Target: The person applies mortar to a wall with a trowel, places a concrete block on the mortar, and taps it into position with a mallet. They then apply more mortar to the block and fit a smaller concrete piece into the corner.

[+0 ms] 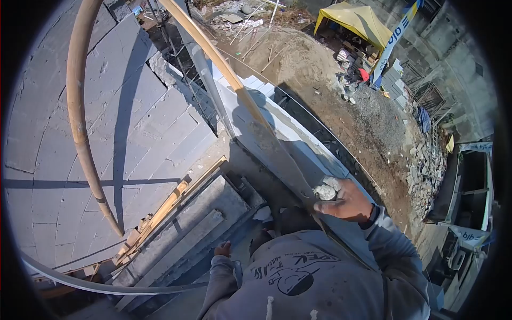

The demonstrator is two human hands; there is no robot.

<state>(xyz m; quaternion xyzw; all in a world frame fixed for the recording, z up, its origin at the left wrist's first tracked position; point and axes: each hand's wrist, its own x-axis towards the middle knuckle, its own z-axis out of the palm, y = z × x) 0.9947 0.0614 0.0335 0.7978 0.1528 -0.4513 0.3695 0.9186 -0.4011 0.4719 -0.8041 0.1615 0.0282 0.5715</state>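
Note:
My right hand (348, 204) is out to the right, its fingers closed around a rough whitish lump (325, 191) that looks like mortar or broken block. Just below that hand runs the lower end of a long wooden plank (234, 80), beside a pale block wall (320, 154). Down by my left side, my left hand (224, 249) is small in view with its fingers curled in. Whether anything is inside it is hidden. Close to the left hand lies a long grey concrete beam or slab (186, 234).
A bamboo pole (76, 106) leans against the grey block wall (144, 122) on the left. Wood strips (165, 208) lie along the concrete. Beyond the wall edge, the ground drops to a sand heap (304, 58), rubble (424, 176) and a yellow canopy (357, 21).

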